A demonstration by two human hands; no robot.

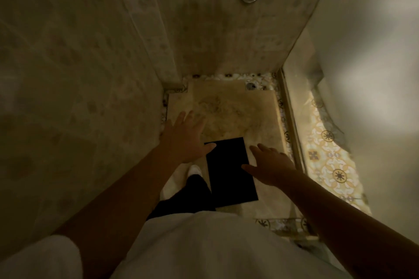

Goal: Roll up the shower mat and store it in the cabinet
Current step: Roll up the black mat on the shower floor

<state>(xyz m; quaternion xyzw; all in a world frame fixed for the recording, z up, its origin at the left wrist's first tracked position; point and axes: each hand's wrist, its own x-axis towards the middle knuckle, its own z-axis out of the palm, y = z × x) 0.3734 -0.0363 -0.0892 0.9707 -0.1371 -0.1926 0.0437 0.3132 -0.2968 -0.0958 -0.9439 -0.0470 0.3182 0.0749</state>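
The task looks barely begun. The black mat (231, 171) lies flat and unrolled on the beige shower floor (226, 106), with no curl showing at any edge. Both arms reach down and forward over it. The left hand (184, 137) is spread, fingers apart and holding nothing; the mat's far corner sits just beside its thumb, toward the person's right. The right hand (271, 165) is also spread and empty; the mat's long edge lies just to the left of its fingertips. Whether either hand touches the mat cannot be told from this view. A foot in a white sock (195, 171) stands below the left hand, beside the mat's other long edge. Everything is left: gripping an end, rolling the mat, carrying it off. No cabinet is in sight; a drain (250, 85) sits well beyond both hands.
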